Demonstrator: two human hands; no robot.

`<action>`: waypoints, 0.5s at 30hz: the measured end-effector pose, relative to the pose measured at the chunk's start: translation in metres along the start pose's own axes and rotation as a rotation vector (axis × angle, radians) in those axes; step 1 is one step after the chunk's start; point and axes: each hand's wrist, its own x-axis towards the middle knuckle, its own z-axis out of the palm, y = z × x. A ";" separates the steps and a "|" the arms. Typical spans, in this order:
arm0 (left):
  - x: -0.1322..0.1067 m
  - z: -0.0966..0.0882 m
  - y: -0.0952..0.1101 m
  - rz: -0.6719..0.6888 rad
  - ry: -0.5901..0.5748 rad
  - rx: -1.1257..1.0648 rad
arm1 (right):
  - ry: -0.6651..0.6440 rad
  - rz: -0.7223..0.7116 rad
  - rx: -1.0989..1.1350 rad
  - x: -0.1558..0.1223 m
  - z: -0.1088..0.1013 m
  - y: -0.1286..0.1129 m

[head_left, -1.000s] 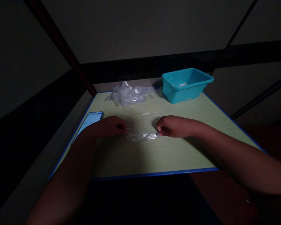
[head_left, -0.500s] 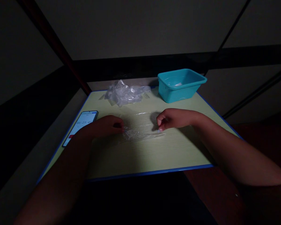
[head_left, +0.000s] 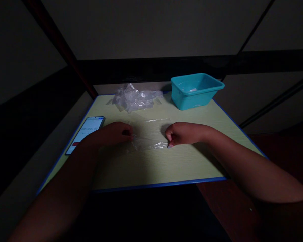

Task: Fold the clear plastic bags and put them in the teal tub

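A clear plastic bag (head_left: 151, 139) lies on the pale table, stretched between my two hands. My left hand (head_left: 120, 132) pinches its left side, fingers curled together. On the other side, my right hand (head_left: 178, 133) is closed on the bag's near right corner, thumb and fingertips pressed together low over the tabletop. The near edge of the bag catches a bright glint beside the right fingertips. Its outline is hard to follow because it is see-through.
Crumpled clear plastic bags (head_left: 136, 97) are heaped at the back left. A turquoise basin (head_left: 197, 97) with something pale inside stands at the back right. A phone (head_left: 87, 132) showing a timer lies by the left edge of the blue-rimmed table (head_left: 166, 168).
My right hand has moved slightly left and towards me. The bag's bunched near edge is now drawn straighter and flatter. The left hand holds almost the same spot.
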 end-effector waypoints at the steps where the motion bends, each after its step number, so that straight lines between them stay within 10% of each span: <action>1: 0.000 0.000 0.000 -0.003 0.001 0.000 | 0.006 0.016 -0.032 0.000 0.000 -0.001; 15: 0.003 0.003 0.002 -0.025 0.016 0.013 | 0.057 -0.004 -0.054 0.002 -0.004 0.011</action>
